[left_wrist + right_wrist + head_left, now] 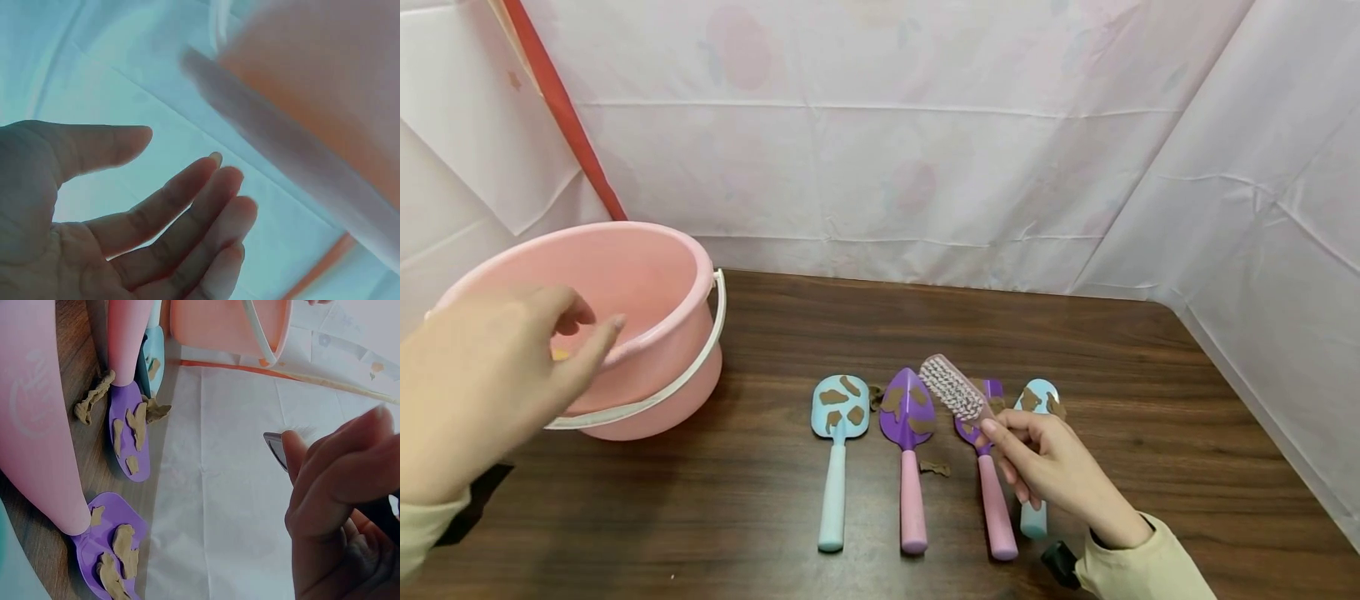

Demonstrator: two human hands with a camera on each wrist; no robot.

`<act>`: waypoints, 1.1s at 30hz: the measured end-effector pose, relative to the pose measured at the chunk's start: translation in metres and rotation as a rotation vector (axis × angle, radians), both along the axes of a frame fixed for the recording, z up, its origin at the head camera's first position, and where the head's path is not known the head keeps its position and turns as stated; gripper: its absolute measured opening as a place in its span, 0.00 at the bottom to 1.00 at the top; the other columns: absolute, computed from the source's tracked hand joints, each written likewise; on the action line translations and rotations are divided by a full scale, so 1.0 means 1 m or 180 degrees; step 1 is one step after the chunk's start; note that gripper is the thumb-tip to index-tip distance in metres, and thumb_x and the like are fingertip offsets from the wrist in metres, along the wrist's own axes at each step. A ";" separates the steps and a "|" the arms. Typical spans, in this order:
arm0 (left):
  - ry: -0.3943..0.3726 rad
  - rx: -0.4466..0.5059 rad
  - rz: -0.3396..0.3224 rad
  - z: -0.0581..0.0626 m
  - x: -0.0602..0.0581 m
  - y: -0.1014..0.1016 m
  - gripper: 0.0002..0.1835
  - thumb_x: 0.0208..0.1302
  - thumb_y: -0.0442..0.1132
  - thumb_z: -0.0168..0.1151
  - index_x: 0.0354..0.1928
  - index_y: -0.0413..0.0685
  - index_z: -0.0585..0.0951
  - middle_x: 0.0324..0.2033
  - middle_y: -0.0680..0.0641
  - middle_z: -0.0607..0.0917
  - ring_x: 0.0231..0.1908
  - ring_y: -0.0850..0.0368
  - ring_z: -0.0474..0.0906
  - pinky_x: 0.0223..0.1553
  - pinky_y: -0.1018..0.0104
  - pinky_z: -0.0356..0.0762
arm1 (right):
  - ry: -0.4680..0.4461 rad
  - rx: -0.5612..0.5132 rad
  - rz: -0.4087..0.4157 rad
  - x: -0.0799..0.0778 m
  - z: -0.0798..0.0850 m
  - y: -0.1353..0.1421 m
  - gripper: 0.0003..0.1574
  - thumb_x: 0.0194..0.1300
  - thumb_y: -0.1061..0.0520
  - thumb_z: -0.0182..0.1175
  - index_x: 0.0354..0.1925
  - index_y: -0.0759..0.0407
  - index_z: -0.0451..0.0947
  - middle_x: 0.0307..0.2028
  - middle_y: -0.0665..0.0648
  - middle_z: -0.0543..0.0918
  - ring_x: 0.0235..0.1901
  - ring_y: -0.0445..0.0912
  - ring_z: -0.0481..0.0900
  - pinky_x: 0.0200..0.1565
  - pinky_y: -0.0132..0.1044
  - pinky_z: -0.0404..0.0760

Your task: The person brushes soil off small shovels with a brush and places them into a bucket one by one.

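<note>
Cloth (925,150): pale, creased sheeting is hung behind the table and along its right side.
Table (760,333): the dark wood-grain top is set with the bucket at left and four garden tools in a row.
Pink bucket (703,350): its white handle (721,312) is folded down; a yellow item (560,354) inside is mostly hidden by the left hand.
Garden tools: blades are pointed away from the person. From the left are laid a light-blue square shovel (835,454), a pink-handled purple trowel (910,458), a second pink-handled purple tool (996,508) and a light-blue tool (1033,521) partly covered by the right hand.
Left hand (538,350): held over the bucket's near rim, thumb well apart from fingers, nothing gripped; it would be best used to pin a tool's handle during scrubbing.
Right hand (1045,462): the brush is pinched at its handle; for pressure, a fuller grasp seems advisable.
Scrub brush (955,390): raised above the purple blades, bristles upward; it should be rolled over before contact.
Clay-like bits: stuck on the blades, with one loose piece (935,469) on the table; thick patches are probably best worked from their edges, in short strokes.
</note>
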State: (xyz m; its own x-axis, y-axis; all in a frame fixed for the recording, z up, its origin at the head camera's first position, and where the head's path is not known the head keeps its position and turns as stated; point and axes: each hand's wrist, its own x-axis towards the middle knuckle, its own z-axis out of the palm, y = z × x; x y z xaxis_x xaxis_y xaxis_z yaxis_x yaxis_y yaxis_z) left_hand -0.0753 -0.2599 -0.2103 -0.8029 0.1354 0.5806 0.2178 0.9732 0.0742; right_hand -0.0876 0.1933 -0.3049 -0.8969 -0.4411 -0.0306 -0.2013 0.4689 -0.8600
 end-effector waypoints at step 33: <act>-0.1361 0.0152 -0.0625 -0.117 0.033 0.143 0.18 0.63 0.53 0.61 0.27 0.48 0.71 0.16 0.56 0.66 0.16 0.62 0.64 0.18 0.67 0.62 | -0.0009 -0.0013 0.0071 0.001 -0.001 -0.002 0.18 0.74 0.49 0.47 0.34 0.57 0.77 0.14 0.51 0.72 0.08 0.38 0.70 0.09 0.37 0.70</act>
